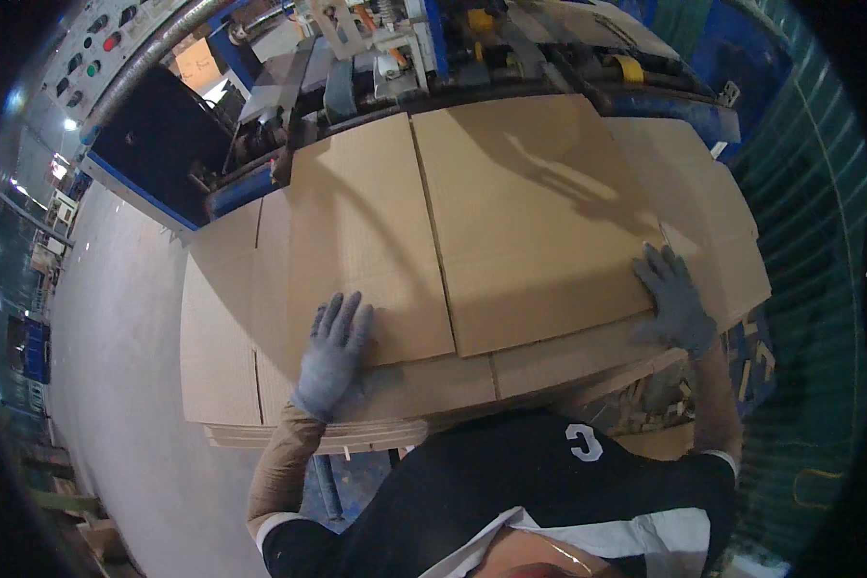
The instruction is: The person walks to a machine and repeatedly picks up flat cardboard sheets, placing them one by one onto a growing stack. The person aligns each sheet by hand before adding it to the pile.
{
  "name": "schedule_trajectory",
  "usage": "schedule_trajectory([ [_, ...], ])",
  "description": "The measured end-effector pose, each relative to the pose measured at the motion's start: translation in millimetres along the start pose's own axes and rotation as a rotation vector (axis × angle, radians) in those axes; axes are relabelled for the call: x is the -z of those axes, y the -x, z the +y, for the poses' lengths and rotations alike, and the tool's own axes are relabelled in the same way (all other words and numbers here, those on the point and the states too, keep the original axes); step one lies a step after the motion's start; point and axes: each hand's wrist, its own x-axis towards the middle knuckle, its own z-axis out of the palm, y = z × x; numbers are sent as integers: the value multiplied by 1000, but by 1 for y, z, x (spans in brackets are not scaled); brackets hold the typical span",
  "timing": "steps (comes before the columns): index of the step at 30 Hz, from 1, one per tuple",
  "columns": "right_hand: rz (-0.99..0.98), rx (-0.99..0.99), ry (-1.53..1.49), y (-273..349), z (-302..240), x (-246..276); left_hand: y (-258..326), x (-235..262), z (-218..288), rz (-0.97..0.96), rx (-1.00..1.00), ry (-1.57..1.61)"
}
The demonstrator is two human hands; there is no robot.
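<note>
A folded brown cardboard sheet [535, 217] lies flat in front of me, with a dark slot running through it from the far edge to the near edge. It rests on a stack of larger cardboard sheets [222, 328]. My left hand [333, 356], in a grey glove, lies with its fingers stretched out at the top sheet's near left corner. At that sheet's near right corner is my right hand [674, 303], also gloved in grey, its fingers apart and touching the edge. Neither hand grips anything.
Beyond the sheets stands a blue machine [636, 101] with belts and rollers, close to their far edge. A control panel [96, 48] with buttons is at the far left. Cardboard scraps [645, 400] lie below on the right, beside a green corrugated wall [809, 289]. Grey floor [125, 385] stretches along the left.
</note>
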Motion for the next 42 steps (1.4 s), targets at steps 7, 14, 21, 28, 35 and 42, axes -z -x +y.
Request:
schedule_trajectory([
  [7, 145, 107, -189, -36, 12, -4, -5, -3, -52, 135, -238, -148],
  [14, 75, 14, -269, -101, 20, 19, -30, -23, -99, 252, -213, -183],
  [21, 252, -223, -172, -198, 24, -3, -128, -46, -125, 274, 177, -233],
  [28, 280, -229, -139, -172, 0, -8, -63, -25, -97, 464, 414, 76],
  [35, 926, -1028, -159, 41, 43, -30, 121, -31, -106, 666, 1383, 140],
  [42, 918, -915, -442, 62, 76, -59, 180, -15, -114, 270, 1863, -181],
])
